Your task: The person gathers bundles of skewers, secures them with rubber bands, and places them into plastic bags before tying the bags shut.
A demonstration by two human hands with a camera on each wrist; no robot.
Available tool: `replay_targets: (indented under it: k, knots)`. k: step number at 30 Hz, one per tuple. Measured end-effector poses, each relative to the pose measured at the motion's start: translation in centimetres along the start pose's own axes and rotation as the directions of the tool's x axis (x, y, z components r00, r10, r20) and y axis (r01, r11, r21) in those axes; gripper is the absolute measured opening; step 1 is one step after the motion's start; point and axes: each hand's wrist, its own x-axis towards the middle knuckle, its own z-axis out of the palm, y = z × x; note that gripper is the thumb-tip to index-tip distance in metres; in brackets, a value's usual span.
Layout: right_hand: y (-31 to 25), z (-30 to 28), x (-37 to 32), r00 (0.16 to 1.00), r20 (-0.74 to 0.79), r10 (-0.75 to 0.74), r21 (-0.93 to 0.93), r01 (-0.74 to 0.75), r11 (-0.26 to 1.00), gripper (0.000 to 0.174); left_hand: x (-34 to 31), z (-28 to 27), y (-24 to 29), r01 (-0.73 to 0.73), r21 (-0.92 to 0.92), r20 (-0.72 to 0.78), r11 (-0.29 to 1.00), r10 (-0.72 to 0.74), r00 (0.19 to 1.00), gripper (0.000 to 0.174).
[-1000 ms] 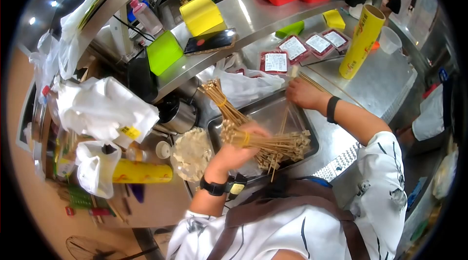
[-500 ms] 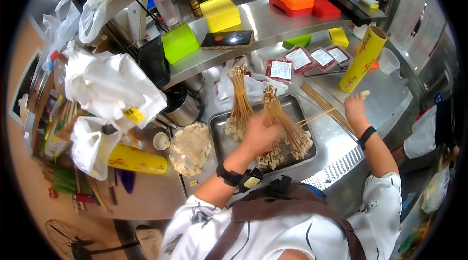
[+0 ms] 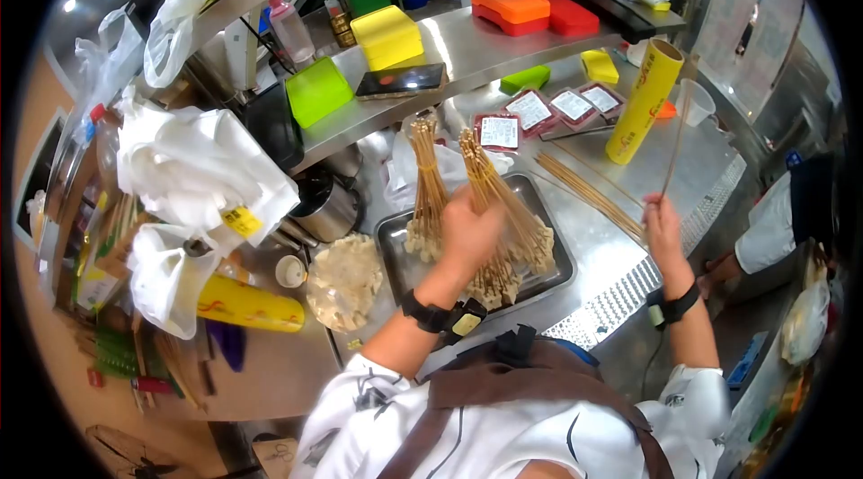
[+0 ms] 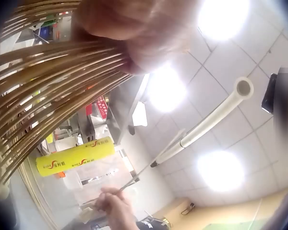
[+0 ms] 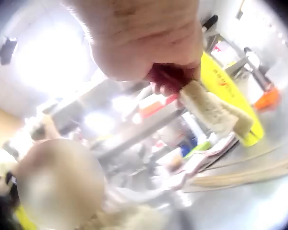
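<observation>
My left hand grips a fanned bundle of thin wooden skewers over the metal tray; pale food pieces cluster at their lower ends. In the left wrist view, the skewers run out from under curled fingers. Beside that hand, a second skewer bundle leans in the tray. Off to the right, my right hand pinches a single skewer, its bare end pointing up and away. A pale folded food piece on it shows below the fingers in the right wrist view.
Loose skewers lie on the steel counter right of the tray. Behind them stand a yellow film roll and labelled red packs. A bag of pale pieces sits left of the tray, near a metal pot. A shelf crosses behind.
My right hand has moved from the tray's far side out to the right, and its skewer has swung from pointing left to pointing up. The left hand's bundle has turned from lying sideways to more upright.
</observation>
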Motion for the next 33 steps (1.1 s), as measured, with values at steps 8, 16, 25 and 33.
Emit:
replay_targets:
  k: [8,16,25,33]
  knots:
    - [-15.8,12.4,-5.3,0.953,0.301,-0.039,0.626,-0.167,0.762,0.013,0.5,0.4,-0.9,-0.239,0.171,-0.062,0.956,0.252,0.966,0.015]
    - [-17.9,15.5,-2.9,0.978,0.125,-0.168,0.544,0.074,0.836,0.012,0.6,-2.9,1.3,-0.186,0.324,0.152,0.928,0.143,0.978,0.032]
    - [-20.0,15.5,-3.6,0.940,0.004,-0.341,0.414,0.309,0.856,0.013,0.5,-3.3,1.5,-0.098,0.340,0.248,0.935,0.011,0.969,0.039]
    - [-19.4,15.9,-3.3,0.927,-0.095,-0.363,0.276,0.375,0.885,0.014,0.8,-3.2,1.4,-0.131,0.309,0.233,0.942,0.058,0.971,0.041]
